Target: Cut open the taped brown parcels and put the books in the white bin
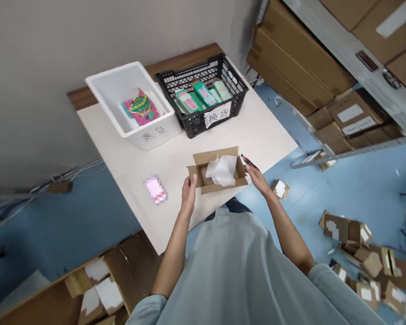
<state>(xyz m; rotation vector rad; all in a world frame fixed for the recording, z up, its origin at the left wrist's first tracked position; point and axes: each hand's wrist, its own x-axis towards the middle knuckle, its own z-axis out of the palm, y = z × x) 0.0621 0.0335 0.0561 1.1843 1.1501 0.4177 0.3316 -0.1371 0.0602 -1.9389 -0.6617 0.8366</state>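
A small cardboard box [208,188] sits at the table's near edge with its flaps spread apart. Crumpled white, translucent wrapping [222,170] lies inside it; whatever the wrapping may cover is hidden. My left hand [188,192] grips the box's left end, thumb over the flap. In my right hand [258,179] is a red and black utility knife [249,162], its tip pointing up and left. The fingers of that hand also touch the right end of the box.
On the white table [122,158], a white bin [111,108] with colourful packets stands beside a black plastic crate [192,128] of green and pink boxes. A pixelated pinkish object [155,189] lies left. Cardboard boxes [358,243] litter the floor; shelving [325,54] rises at right.
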